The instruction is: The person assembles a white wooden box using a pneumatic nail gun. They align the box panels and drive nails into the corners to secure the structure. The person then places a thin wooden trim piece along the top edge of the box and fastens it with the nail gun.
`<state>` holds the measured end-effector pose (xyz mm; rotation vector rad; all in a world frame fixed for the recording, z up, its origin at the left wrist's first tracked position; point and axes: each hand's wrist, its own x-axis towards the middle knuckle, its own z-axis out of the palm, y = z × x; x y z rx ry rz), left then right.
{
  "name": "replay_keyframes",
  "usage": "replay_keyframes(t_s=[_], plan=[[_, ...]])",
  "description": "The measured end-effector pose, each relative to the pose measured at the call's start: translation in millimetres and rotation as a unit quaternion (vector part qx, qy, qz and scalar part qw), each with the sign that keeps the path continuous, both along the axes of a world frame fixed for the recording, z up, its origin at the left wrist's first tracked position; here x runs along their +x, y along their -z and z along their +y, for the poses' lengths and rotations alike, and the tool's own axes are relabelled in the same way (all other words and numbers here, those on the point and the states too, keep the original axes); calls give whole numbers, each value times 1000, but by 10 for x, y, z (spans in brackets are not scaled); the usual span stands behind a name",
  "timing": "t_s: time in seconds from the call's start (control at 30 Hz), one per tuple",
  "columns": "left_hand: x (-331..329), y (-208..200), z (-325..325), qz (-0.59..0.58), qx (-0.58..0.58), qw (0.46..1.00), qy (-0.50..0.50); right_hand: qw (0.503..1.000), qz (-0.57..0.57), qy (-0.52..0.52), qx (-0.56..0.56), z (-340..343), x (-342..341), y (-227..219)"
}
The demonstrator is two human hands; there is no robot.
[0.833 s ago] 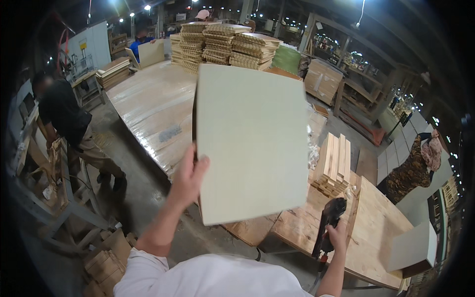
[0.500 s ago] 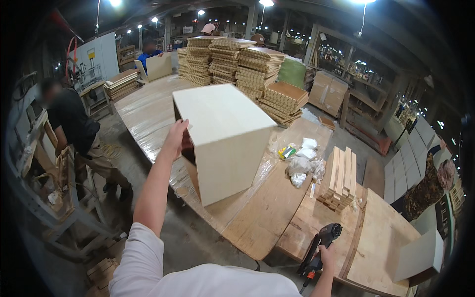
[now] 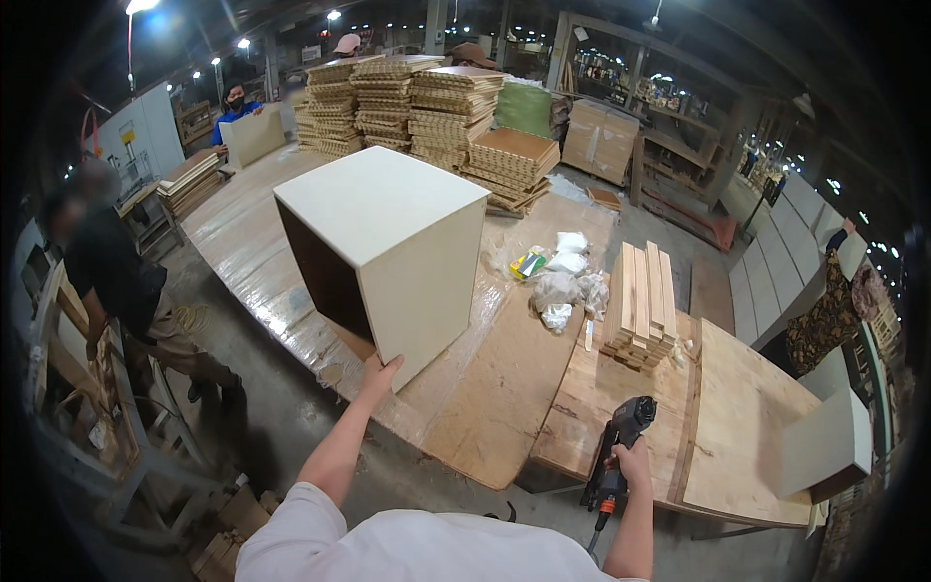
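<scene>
A pale wooden box (image 3: 427, 291), shaped like a small cabinet body, stands on the near part of the big table, its dark open side turned to the left. My left hand (image 3: 378, 374) grips the bottom of its near edge, the thumb on the outer face and the fingers partly hidden on the open side. In my right hand (image 3: 632, 464) is a black nail gun (image 3: 630, 419), held by its handle over the near edge of the lower wooden workbench (image 3: 572, 441). A hose runs down from its orange fitting.
Tall stacks of slatted wooden panels (image 3: 383, 107) stand at the back of the table. Plastic bags (image 3: 561, 288) and wood strips (image 3: 635, 306) lie right of the box. Another pale box (image 3: 829, 446) sits far right. People work at left (image 3: 121, 262), back left and right.
My left hand has moved from the box's upper left edge down to its lower near edge. The box has turned, so more of its open side shows. The nail gun stays in my right hand.
</scene>
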<state>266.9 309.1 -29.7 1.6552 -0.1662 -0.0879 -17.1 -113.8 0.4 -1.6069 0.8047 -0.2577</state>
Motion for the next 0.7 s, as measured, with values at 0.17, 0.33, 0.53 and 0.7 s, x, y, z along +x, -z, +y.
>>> replay_keyframes(t_s=[0.17,0.33,0.53,0.7], plan=[[-340,-874,-459,-172,-60,981,68,999,-2,32,-17,-183,-138,113],[-665,-1899,-358,-95,-226,969,40,1000,-14,-10,-24,-189,-48,62],[-480,-2029,-120,-28,-277,960,15,995,-33,-85,-36,-84,105,-1098],[-366,-2074,-226,155,-333,929,48,973,-49,-209,-82,96,150,-2732]])
